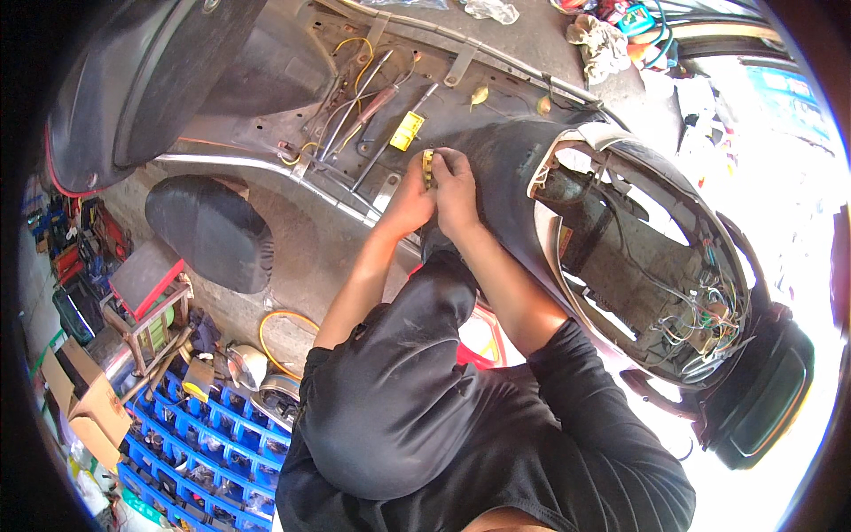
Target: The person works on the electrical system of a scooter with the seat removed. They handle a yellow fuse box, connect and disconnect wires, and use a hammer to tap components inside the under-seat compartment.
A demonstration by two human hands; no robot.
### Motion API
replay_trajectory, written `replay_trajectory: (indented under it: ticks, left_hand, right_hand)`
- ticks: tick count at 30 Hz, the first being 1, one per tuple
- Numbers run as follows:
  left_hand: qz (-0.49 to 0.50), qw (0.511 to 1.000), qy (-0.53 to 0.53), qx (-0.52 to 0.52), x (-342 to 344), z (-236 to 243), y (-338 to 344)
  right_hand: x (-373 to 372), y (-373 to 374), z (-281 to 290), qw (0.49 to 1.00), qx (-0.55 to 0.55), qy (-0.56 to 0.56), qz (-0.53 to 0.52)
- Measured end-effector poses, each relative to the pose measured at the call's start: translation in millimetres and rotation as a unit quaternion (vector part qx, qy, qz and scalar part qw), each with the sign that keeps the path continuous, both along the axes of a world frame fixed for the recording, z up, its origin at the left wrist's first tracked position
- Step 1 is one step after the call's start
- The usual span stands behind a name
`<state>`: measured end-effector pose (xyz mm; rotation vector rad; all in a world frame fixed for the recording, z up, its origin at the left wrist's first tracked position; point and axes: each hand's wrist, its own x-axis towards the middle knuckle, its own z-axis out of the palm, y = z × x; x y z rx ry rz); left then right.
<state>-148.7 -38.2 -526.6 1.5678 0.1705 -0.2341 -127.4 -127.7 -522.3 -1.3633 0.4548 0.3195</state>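
Blue parts bins (208, 443); hands (436, 191) pinch yellow part (427, 167).

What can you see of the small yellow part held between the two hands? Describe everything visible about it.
The small yellow part looks like a narrow plastic piece, mostly hidden by fingers. The left hand and right hand pinch it together from both sides, just above the scooter's stripped floorboard. It stands roughly upright. Its finer details are too small to tell.
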Motion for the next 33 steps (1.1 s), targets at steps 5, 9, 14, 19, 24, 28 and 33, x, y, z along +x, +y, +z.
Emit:
replay_trajectory:
  ticks: [5,9,14,19,24,28,33]
  left_hand:
    - [0.002,0.998,-0.004,0.064,-12,-23,2]
    - [0.009,0.994,-0.046,0.1,-18,-41,4]
    - [-0.009,0.988,-0.079,0.133,-16,-34,-2]
    - [-0.009,0.984,-0.106,0.144,-17,-25,-2]
    - [0.023,0.997,-0.034,0.061,-18,-21,2]
    - [0.024,0.998,-0.027,0.048,-15,-22,11]
    - [0.02,0.997,-0.032,0.065,-20,-30,4]
  right_hand:
    - [-2,7,5,0.984,0.139,0.101,-0.039]
    - [1,6,6,0.968,0.199,0.146,-0.046]
    - [1,2,-9,0.974,0.167,0.134,-0.069]
    - [1,5,-7,0.983,0.121,0.125,-0.061]
    - [5,-7,-10,0.946,0.28,0.162,-0.013]
    - [-2,0,-6,0.967,0.231,0.109,0.019]
    - [1,8,-5,0.979,0.133,0.155,-0.009]
